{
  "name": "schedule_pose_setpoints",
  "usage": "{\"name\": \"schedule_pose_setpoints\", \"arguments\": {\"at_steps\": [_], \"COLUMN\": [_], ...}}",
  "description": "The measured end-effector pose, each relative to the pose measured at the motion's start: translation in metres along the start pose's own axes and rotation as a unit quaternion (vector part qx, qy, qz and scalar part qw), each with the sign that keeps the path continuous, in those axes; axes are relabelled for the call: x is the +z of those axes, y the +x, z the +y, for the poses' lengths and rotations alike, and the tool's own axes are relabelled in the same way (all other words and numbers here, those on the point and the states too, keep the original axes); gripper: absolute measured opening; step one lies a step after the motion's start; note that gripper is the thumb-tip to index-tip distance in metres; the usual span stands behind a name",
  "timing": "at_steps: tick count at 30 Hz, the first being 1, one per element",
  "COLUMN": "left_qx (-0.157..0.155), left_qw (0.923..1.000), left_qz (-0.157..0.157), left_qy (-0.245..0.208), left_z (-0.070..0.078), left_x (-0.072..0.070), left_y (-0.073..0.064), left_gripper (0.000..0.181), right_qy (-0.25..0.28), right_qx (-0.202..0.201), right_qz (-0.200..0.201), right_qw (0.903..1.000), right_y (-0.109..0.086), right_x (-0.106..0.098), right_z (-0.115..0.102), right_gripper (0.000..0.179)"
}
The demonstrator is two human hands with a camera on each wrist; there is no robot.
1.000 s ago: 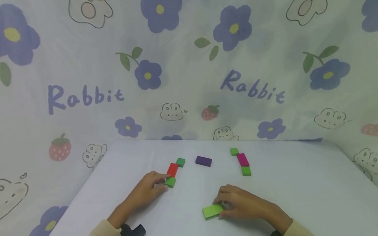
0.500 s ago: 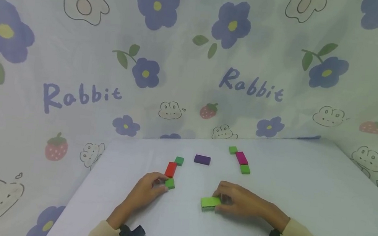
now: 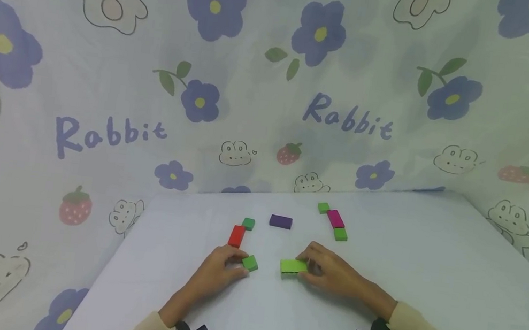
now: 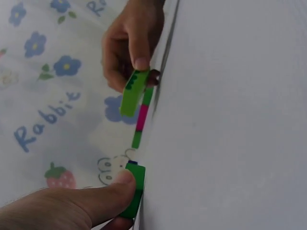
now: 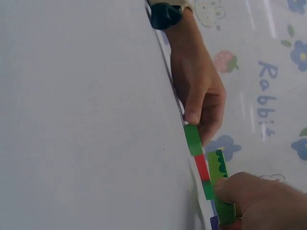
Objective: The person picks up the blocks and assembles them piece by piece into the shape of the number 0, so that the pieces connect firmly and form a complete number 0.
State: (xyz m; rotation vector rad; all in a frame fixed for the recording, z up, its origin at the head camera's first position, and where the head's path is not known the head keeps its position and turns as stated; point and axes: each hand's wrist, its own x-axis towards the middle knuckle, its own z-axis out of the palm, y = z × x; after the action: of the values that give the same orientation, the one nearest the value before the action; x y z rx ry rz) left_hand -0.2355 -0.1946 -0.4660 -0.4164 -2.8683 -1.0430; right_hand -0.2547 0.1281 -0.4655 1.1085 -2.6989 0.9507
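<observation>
My left hand (image 3: 214, 274) pinches a small green block (image 3: 250, 263) between thumb and fingers, just in front of a red block (image 3: 236, 236). Across a short gap, my right hand (image 3: 330, 271) grips one end of a longer light green block (image 3: 290, 267). In the left wrist view, that light green block (image 4: 133, 96) is tilted and has a dark green scalloped edge along one side. The right wrist view has my right thumb (image 5: 232, 188) pressed on its face, while the left hand's green block (image 5: 193, 139) appears beyond it.
Touching the red block's far end is a darker green block (image 3: 248, 224). A purple block (image 3: 280, 221) lies alone farther back. At the back right, a magenta block (image 3: 335, 219) sits between two green blocks. A printed curtain (image 3: 251, 104) hangs behind the white table (image 3: 411, 245).
The left hand has taken the small green block away from the red block, toward the right. The right hand has carried the light green block farther from me and turned it more sideways.
</observation>
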Motion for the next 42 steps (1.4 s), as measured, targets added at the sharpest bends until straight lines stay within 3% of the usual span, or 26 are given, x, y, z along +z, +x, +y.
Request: {"name": "schedule_pose_setpoints", "arguments": {"at_steps": [6, 12, 15, 22, 28, 42], "left_qx": [-0.004, 0.010, 0.016, -0.003, 0.005, 0.016], "left_qw": [1.0000, 0.9999, 0.9998, 0.9993, 0.9987, 0.9991], "left_qz": [0.003, 0.003, 0.005, -0.003, -0.008, -0.029], "left_qy": [0.003, -0.003, -0.011, -0.037, -0.050, -0.028], "left_z": [0.006, 0.009, 0.013, 0.018, 0.020, 0.025], "left_x": [0.003, 0.005, 0.007, 0.012, 0.016, 0.018], "left_y": [0.001, 0.004, 0.006, 0.007, 0.006, 0.005], "left_gripper": [0.034, 0.034, 0.033, 0.032, 0.033, 0.032], "right_qy": [-0.013, -0.031, -0.034, -0.056, -0.061, -0.094], "right_qx": [0.005, 0.012, 0.005, -0.029, -0.030, -0.052], "right_qz": [0.007, 0.004, 0.008, 0.023, 0.013, 0.018], "right_qw": [0.9999, 0.9994, 0.9994, 0.9977, 0.9976, 0.9941], "right_y": [0.004, 0.005, 0.006, 0.007, 0.008, 0.006], "right_x": [0.006, 0.009, 0.009, 0.014, 0.015, 0.017], "right_z": [-0.006, -0.007, -0.007, -0.006, -0.011, -0.011], "right_gripper": [0.029, 0.029, 0.029, 0.028, 0.029, 0.031]}}
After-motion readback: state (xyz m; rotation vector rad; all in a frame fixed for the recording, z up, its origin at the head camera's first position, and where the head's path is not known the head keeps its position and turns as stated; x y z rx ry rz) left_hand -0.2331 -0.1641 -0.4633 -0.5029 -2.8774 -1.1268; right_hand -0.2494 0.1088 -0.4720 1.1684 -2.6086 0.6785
